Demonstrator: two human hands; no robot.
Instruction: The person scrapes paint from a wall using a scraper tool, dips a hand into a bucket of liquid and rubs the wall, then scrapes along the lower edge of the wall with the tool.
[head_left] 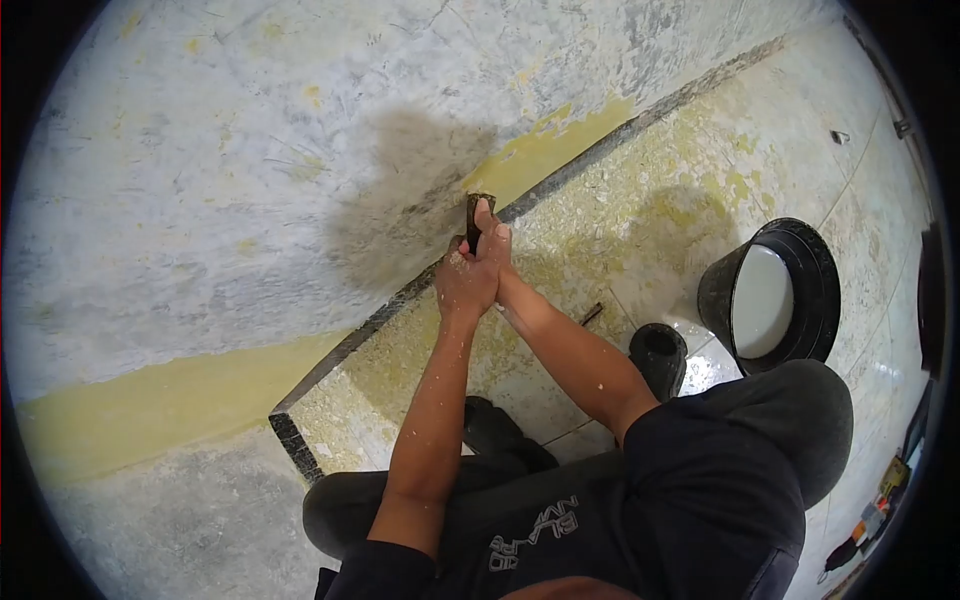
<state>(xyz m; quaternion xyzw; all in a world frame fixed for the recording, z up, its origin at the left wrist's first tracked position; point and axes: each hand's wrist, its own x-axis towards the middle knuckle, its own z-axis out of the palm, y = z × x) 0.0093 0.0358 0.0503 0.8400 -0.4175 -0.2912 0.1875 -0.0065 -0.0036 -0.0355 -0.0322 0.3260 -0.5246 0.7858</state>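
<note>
Both hands come together on a dark scraper [473,222], whose end meets the wall [250,200] at the edge of a yellow paint strip [540,160]. My left hand [462,283] is closed around the lower part of the tool. My right hand [492,243] presses against it from the right, its fingers stretched along the tool toward the wall. Pale flakes stick to my skin. The blade itself is mostly hidden by the fingers.
A black bucket [823,290] with whitish liquid stands on the floor at the right. Yellow flakes cover the tiles [590,240] beside the dark baseboard [350,342]. A small dark stick [592,314] lies near my shoe [658,360]. Tools [872,522] lie at the lower right.
</note>
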